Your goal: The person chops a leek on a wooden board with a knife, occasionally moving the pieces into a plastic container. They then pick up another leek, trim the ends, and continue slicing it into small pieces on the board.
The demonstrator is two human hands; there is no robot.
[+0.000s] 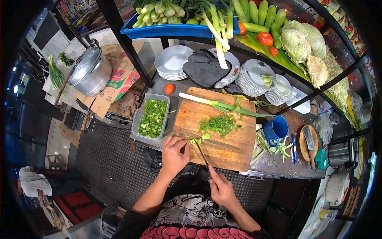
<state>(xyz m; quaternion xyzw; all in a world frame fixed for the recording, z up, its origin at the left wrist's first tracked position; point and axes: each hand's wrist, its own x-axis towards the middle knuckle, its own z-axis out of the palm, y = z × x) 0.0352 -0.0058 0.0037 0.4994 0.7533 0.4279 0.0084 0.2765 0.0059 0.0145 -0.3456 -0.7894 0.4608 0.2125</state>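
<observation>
My right hand (222,189) is closed round the handle of a knife (202,153), its blade slanting over the near edge of a wooden cutting board (234,153). At that same edge my left hand (175,155) has its fingers curled against a small bunch of pale green leaves (201,138), with the blade right beside them. Chopped greens (220,125) lie in a pile at the board's middle. Behind the pile a leek (199,98) stretches across the board. Left of the board stands a clear plastic container (135,125) holding more chopped greens.
A tomato (169,89) sits behind the container. Stacked plates (174,59) line the back, below a blue tray (159,32) of vegetables. To the right are a blue mug (275,129) and a cleaver (308,139) on a round board. A lidded pot (90,75) stands far left.
</observation>
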